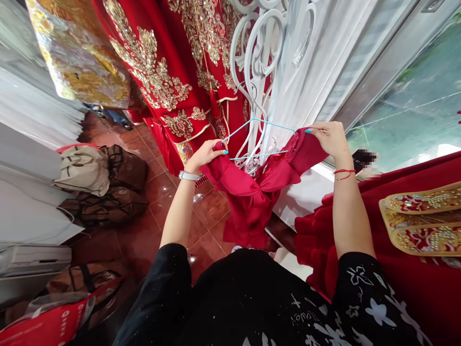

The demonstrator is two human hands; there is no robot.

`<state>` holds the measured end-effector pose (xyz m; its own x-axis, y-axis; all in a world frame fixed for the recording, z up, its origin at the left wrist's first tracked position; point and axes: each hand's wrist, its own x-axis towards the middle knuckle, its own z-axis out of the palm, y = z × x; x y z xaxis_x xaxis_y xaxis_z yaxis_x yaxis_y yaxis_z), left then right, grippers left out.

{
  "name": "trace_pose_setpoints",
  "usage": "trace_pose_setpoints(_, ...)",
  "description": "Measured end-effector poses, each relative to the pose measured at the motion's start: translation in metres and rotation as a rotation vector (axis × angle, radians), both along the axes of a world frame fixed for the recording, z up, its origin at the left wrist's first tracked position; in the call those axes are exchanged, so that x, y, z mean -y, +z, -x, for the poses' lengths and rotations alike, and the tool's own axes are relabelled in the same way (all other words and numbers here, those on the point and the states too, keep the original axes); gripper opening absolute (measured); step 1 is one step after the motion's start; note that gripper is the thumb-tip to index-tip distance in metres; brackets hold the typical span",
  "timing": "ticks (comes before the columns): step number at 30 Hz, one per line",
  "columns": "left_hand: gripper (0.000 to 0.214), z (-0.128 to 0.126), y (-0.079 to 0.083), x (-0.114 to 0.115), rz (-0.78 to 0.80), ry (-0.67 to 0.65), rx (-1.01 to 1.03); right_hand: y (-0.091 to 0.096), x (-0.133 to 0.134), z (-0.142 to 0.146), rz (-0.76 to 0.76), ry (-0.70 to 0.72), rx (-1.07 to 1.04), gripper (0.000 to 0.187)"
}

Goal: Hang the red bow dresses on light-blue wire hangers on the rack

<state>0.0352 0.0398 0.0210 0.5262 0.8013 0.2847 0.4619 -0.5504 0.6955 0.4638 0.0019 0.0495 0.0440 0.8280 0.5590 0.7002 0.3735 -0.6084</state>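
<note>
No fully legible text, white script on black shirt (306,317) at 6 o'clock, too curved to read, white characters on red bag (63,322) at 7 o'clock, too small to read, pixelated patch on black box (362,159) at 3 o'clock, unreadable

A black garment (252,298) is worn on the torso, printed with white flowers and small white script, and its loose sleeves (370,307) are flecked with white. A white-strapped watch (187,176) is fastened at the left wrist (182,185). A thin red cord bracelet (344,173) is tied around the right wrist (342,163). Turquoise polish (225,152) is applied to the fingernails of the left hand (205,154) and the right hand (331,138).
</note>
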Motion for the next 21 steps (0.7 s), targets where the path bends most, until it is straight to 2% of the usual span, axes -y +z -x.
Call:
trace_pose_setpoints(7,0.035,0.001,0.004,0.008,-0.013,0.085,0.016,-0.017,0.008,0.03,0.09,0.124,0.003,0.03)
trace_pose_setpoints(9,0.038,0.001,0.003,0.01,-0.008,0.089,0.019,-0.024,0.011,0.039,0.047,0.07,0.07,0.034)
trace_pose_setpoints(14,0.038,-0.001,-0.002,0.012,-0.046,0.203,0.009,-0.038,0.011,0.064,-0.042,-0.201,0.158,0.028)
trace_pose_setpoints(21,0.032,-0.004,-0.006,0.019,-0.071,0.314,-0.014,-0.039,-0.001,0.065,0.062,-0.166,0.112,0.032)
